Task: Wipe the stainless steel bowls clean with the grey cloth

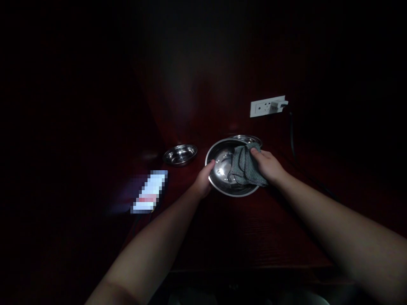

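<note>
A shiny steel bowl is held up in front of me, its open side tilted toward me. My left hand grips its left rim, thumb over the edge and the other fingers hidden behind. At the right rim, my right hand pinches a grey-green cloth that drapes over the bowl's inside wall. Whether the right fingers also hold the bowl through the cloth is hidden. Behind the held bowl, a second steel bowl shows only part of its rim. A shallow steel bowl rests farther left.
A lit phone, its screen blurred, lies left of my left forearm on the dark red table. On the back wall is a white socket plate with a charger plugged in. A dark cable hangs toward the right. The surroundings are very dark.
</note>
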The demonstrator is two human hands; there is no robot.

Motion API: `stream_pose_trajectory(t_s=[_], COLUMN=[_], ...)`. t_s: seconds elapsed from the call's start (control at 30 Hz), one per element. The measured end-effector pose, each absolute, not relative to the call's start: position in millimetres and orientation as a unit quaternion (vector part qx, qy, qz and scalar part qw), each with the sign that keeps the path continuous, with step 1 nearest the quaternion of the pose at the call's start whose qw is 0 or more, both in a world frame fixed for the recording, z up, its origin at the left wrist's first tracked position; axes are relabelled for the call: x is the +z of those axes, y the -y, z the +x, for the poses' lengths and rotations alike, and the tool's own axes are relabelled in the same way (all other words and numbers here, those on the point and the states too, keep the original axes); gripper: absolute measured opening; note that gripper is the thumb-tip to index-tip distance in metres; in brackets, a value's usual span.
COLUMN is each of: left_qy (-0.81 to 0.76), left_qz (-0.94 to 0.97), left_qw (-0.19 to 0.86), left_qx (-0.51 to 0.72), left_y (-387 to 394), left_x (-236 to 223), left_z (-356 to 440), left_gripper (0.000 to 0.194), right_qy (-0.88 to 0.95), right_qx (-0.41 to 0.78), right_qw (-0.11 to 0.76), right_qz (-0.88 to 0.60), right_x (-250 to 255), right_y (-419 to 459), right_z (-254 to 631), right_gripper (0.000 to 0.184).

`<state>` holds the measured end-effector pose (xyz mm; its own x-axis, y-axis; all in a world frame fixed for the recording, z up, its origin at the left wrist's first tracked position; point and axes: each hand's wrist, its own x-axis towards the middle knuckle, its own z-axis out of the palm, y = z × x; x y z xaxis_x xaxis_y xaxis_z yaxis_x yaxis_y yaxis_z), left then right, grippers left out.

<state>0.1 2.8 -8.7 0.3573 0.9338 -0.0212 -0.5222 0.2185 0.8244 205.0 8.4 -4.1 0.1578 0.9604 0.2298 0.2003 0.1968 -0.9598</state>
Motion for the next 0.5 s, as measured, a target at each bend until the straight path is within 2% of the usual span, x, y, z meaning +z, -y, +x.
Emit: stream_pose_trajectory(t_s=[0.5], left_qy=[-0.266], left_qz=[0.405], left_qw=[0.737], left_qx=[0.471], left_y=[-2.1], left_x=[-9.8], left_z=[-2.6], left_gripper=[0.034], right_qy=[0.548], right_qx=[0.351], right_qw=[0.539], right_qz=[-0.535], right_x=[-1.9], right_y=[-6.7], right_z=[205.6], right_gripper=[0.047])
